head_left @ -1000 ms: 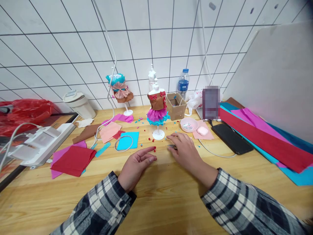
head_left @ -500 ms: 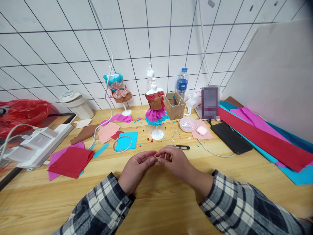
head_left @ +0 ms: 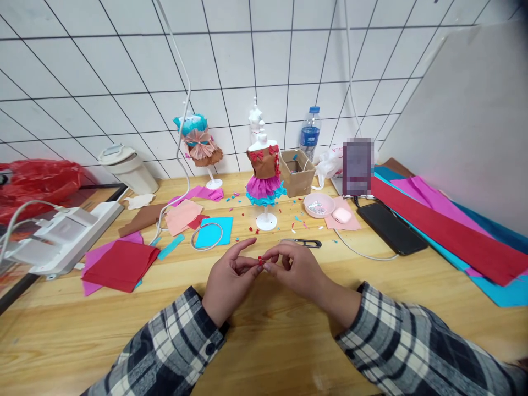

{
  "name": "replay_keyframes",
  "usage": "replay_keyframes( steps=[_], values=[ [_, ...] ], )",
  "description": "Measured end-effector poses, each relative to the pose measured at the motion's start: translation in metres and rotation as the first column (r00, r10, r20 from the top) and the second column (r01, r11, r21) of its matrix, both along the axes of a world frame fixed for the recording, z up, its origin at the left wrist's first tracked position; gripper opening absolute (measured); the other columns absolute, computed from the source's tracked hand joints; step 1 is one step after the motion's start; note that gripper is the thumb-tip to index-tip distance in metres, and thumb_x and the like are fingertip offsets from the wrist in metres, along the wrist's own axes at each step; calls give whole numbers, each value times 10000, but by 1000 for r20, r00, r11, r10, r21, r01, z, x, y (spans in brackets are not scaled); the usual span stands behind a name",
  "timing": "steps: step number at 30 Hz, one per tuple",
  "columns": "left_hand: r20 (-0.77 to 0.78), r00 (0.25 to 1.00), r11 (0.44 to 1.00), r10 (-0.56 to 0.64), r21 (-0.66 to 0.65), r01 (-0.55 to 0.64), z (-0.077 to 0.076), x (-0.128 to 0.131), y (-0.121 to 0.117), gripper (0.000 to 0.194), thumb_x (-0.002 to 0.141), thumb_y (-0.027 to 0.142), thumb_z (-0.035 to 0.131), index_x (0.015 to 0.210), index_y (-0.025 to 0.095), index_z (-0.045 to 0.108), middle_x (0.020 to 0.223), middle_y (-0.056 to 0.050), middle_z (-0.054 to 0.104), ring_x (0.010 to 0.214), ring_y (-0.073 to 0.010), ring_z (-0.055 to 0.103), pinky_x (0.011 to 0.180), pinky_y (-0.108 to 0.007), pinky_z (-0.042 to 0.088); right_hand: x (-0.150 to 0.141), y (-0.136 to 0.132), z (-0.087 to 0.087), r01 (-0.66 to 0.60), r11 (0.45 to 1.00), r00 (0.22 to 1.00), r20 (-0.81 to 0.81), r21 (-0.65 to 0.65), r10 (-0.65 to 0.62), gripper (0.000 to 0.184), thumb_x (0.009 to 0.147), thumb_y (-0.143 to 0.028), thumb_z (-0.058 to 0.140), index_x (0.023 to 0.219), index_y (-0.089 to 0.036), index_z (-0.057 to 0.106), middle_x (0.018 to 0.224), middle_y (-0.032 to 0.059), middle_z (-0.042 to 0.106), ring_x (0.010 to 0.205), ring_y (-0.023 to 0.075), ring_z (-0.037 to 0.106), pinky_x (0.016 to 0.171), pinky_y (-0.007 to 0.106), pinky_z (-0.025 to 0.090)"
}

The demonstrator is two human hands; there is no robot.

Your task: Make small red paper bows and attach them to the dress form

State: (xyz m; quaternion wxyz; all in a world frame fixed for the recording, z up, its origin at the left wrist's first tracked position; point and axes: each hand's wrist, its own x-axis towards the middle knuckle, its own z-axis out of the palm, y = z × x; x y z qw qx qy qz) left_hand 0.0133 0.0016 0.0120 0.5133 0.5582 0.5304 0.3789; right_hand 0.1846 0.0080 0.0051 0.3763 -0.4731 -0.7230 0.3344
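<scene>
Between my fingertips is a small piece of red paper (head_left: 260,260), mostly covered by the fingers. My left hand (head_left: 233,278) pinches it from the left, with the index finger lifted away. From the right, my right hand (head_left: 295,269) pinches at the same piece with thumb and fingers. Just beyond my right hand lie black thread snips (head_left: 307,242). Farther back stands a small white dress form (head_left: 266,221) in a brown paper bodice (head_left: 264,166) with red bows and a pink and blue ruffled skirt (head_left: 264,190).
Red paper squares (head_left: 121,266), a blue sheet (head_left: 225,228) and a white ring (head_left: 196,245) lie left. A pink bowl (head_left: 319,204), cardboard box (head_left: 297,181), water bottle (head_left: 310,135) and black phone (head_left: 391,229) are right. Paper strips (head_left: 445,225) line the right side. A second dressed form (head_left: 202,146) stands behind.
My left index finger has lifted away from the pinch, and the red piece shows more between my fingertips. The view has tilted slightly downward. Both hands stay together in nearly the same place.
</scene>
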Motion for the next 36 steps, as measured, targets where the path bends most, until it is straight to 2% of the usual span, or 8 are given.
replay_keyframes(
  steps=[6, 14, 16, 19, 22, 26, 30, 36],
  values=[
    [-264, 964, 978, -7, 199, 61, -3, -2, -4, 515, 765, 267, 636, 1261, 227, 502, 846, -8, 758, 843, -190, 707, 871, -343, 514, 2, -1, -1, -12, 998, 998, 57, 67, 9, 117, 752, -195, 690, 862, -226, 713, 745, -16, 630, 597, 105, 475, 573, 237, 359],
    [-194, 980, 978, -35, 193, 73, -5, 0, -3, 201, 763, 315, 649, 897, 167, 673, 857, -51, 746, 774, -177, 707, 743, -275, 567, 5, -2, 0, 12, 990, 996, 91, 139, -25, 44, 792, -199, 638, 793, -206, 682, 700, -23, 611, 598, 100, 487, 566, 236, 343],
    [-185, 983, 981, -24, 187, 59, -5, -1, -3, 216, 761, 331, 655, 893, 162, 680, 856, -55, 745, 768, -176, 706, 736, -271, 568, 5, -2, -1, 14, 992, 997, 77, 129, -24, 27, 773, -187, 642, 764, -198, 665, 671, -29, 591, 586, 98, 480, 552, 232, 338],
    [-272, 962, 971, 24, 235, 42, -3, -2, -4, 261, 754, 349, 666, 948, 176, 694, 815, -41, 746, 713, -168, 695, 665, -254, 559, 4, -1, -1, 26, 992, 997, 62, 122, -34, 25, 760, -181, 640, 741, -193, 651, 649, -33, 574, 577, 95, 474, 548, 230, 338],
    [-374, 926, 957, 55, 284, 58, 1, -2, -5, 187, 767, 350, 651, 843, 198, 730, 789, -29, 747, 674, -159, 677, 634, -245, 531, 3, -1, 0, 35, 992, 998, 53, 125, -42, 26, 759, -188, 639, 735, -193, 648, 646, -33, 573, 574, 95, 474, 550, 231, 342],
    [-231, 973, 990, 25, 142, 8, 2, -2, -2, 219, 755, 370, 660, 812, 171, 732, 738, -39, 739, 669, -160, 663, 626, -235, 519, 2, -2, 0, 39, 997, 999, 3, 70, -39, 24, 765, -214, 638, 775, -198, 653, 657, -34, 585, 552, 91, 479, 541, 229, 362],
    [-42, 999, 1000, -11, 4, 11, 1, -3, 0, 257, 739, 377, 671, 841, 150, 733, 731, -45, 729, 670, -148, 645, 632, -226, 517, 1, -3, -3, 55, 998, 993, -100, -28, -58, 188, 765, -236, 646, 952, -222, 660, 715, -38, 605, 503, 73, 460, 516, 217, 390],
    [-62, 997, 998, -53, 15, 54, 6, -1, -3, 213, 735, 347, 673, 790, 156, 751, 691, -35, 711, 667, -142, 622, 646, -224, 496, 1, -1, -3, 38, 998, 995, -90, -59, -43, 41, 743, -209, 661, 779, -211, 680, 671, -30, 623, 549, 88, 476, 526, 213, 386]
  ],
)
